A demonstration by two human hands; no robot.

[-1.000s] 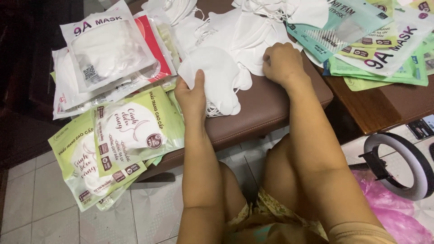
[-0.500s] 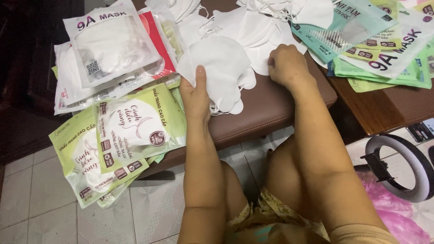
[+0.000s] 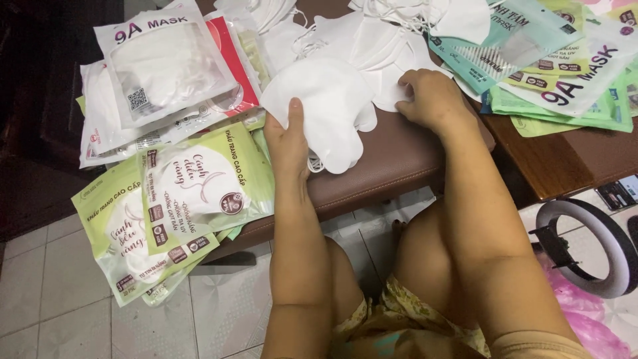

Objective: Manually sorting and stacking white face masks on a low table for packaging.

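Stack of white face masks (image 3: 332,106) — on the brown padded bench (image 3: 392,166), gripped at its left edge by the left hand (image 3: 289,143), thumb on top. Right hand (image 3: 432,100) — fingers curled, pressing on loose white masks (image 3: 379,46). Green-and-white packets (image 3: 199,186) overhang the bench's left; teal packets (image 3: 531,40) on the wooden table at right.

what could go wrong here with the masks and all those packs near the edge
The green packs hang over the edge of the brown padded bench, so a nudge from the left hand might tip them onto the tiled floor. The stack of white masks in that hand looks loosely fanned and may slip apart. The right hand sits among tangled ear loops, which might snag.
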